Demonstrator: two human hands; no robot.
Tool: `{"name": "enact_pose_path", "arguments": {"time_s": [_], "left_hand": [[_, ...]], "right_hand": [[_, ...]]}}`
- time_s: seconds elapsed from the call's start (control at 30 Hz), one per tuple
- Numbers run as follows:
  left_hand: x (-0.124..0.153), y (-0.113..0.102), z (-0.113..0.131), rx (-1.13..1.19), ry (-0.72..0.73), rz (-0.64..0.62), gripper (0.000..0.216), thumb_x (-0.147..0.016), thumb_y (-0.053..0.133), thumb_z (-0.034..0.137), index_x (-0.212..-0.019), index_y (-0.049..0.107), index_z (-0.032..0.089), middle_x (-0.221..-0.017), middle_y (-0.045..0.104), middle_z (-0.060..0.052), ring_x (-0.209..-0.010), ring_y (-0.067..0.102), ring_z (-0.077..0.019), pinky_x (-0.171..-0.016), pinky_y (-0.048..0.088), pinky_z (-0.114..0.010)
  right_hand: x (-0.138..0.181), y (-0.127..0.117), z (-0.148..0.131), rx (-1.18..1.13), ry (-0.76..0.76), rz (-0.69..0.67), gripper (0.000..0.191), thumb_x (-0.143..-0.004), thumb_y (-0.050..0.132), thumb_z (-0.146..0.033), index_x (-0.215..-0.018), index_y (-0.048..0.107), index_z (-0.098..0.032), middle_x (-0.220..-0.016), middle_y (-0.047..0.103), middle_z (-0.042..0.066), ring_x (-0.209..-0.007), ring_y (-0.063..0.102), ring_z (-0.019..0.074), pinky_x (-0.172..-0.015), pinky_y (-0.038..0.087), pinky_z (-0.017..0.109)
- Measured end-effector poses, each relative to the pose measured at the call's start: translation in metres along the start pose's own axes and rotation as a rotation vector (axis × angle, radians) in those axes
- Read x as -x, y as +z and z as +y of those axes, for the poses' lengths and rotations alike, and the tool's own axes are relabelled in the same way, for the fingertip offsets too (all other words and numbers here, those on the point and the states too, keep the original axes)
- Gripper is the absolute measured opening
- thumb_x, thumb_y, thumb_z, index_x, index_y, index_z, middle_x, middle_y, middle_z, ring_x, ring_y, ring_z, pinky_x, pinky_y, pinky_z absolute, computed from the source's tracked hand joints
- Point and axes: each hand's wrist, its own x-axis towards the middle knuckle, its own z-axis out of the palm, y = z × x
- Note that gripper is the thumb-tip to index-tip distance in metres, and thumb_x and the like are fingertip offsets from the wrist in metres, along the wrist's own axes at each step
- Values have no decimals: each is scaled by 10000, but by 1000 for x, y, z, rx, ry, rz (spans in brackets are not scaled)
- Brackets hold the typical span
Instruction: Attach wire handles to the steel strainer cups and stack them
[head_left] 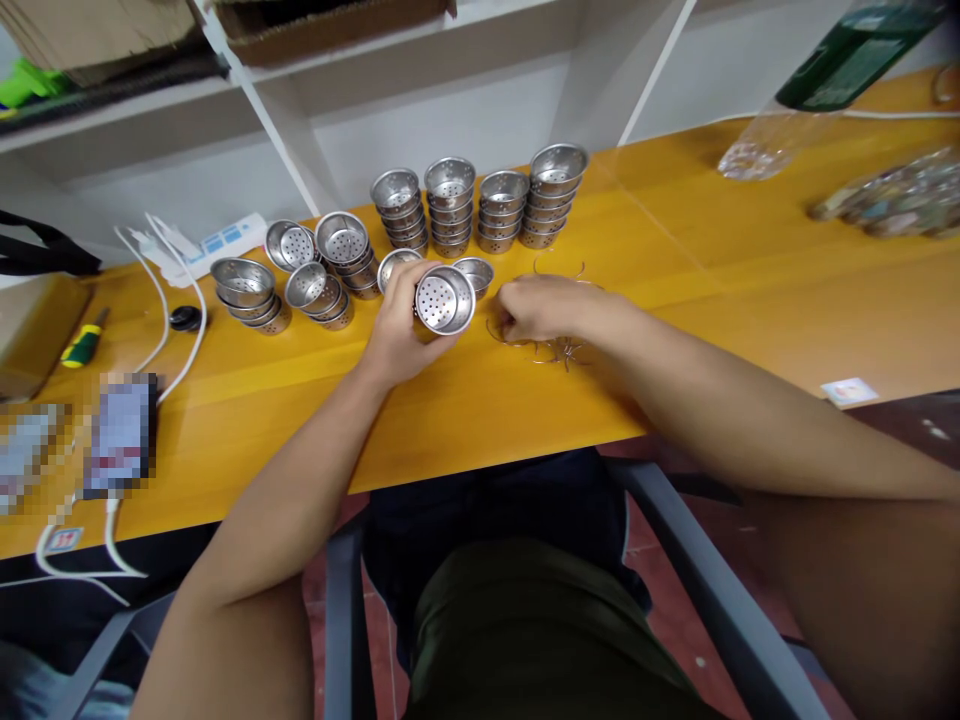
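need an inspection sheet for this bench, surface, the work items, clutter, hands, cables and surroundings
Surface: orange-yellow table, with a small label at its front edge.
Work items: stacks of cups toward the back; loose curved wires by the right hand.
Clutter: screwdriver at left, bottle with a green label at right.
Hands: left hand grips a perforated metal cup; right hand is curled over the wires, its grip hidden.
Cables: white cables at left, near a power strip.
Surroundings: white shelving behind, chair armrest in front.
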Motion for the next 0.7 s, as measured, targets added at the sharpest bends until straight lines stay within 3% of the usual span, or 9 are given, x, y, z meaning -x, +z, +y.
{"name": "enact_pose_path", "arguments": {"time_s": [0.13, 0.23, 0.3, 0.4, 0.57, 0.7], "left_hand": [[0, -1, 1, 13, -7, 2, 928, -1047, 872, 867, -1723, 495, 355, -1672, 713, -180, -1658, 704, -457, -1504, 525, -740], [3, 0, 3, 14, -62, 10, 1012, -1022, 885, 912, -1757, 465, 357, -1697, 702, -184, -1692, 694, -457, -1504, 540, -728], [6, 2, 4, 36, -103, 14, 1065, -1030, 873, 926, -1807, 411, 363, -1726, 682, -186, -1708, 697, -445, -1486, 576, -704], [10, 8, 4, 88, -156, 10, 1083, -1071, 846, 907, -1860, 327, 378, -1739, 662, -187, -1696, 724, -422, -1450, 626, -666], [14, 21, -1, 230, -144, 8, 976, -1122, 838, 834, -1845, 339, 409, -1667, 729, -149, -1589, 823, -370, -1339, 716, -585], [16, 25, 0, 274, -142, -29, 939, -1136, 887, 705, -1859, 345, 449, -1572, 809, -116, -1389, 928, -337, -1269, 760, -583]], "right_hand": [[-2, 4, 1, 75, -27, 15, 179, -1041, 811, -273, -877, 741, -254, -1113, 919, 173, -1004, 849, 376, -707, 440, 436], [-3, 5, 11, 34, -30, 44, 83, -1072, 761, -291, -1006, 788, -248, -1155, 914, 169, -1028, 846, 369, -758, 479, 440], [-2, 6, 23, -76, -42, 103, 37, -1049, 762, -251, -1079, 784, -251, -1116, 903, 146, -993, 826, 346, -796, 519, 438], [-3, 9, 41, -331, -79, 202, 178, -1000, 782, -219, -1170, 783, -271, -1110, 896, 106, -1008, 821, 324, -881, 618, 434], [-1, 13, 63, -677, -119, 297, 278, -976, 831, -401, -1220, 800, -272, -1099, 889, 131, -1027, 833, 348, -1006, 717, 538], [16, -8, 62, -808, -163, 488, 301, -977, 888, -539, -1151, 805, -307, -1149, 906, 166, -1003, 817, 358, -1044, 718, 626]]}}
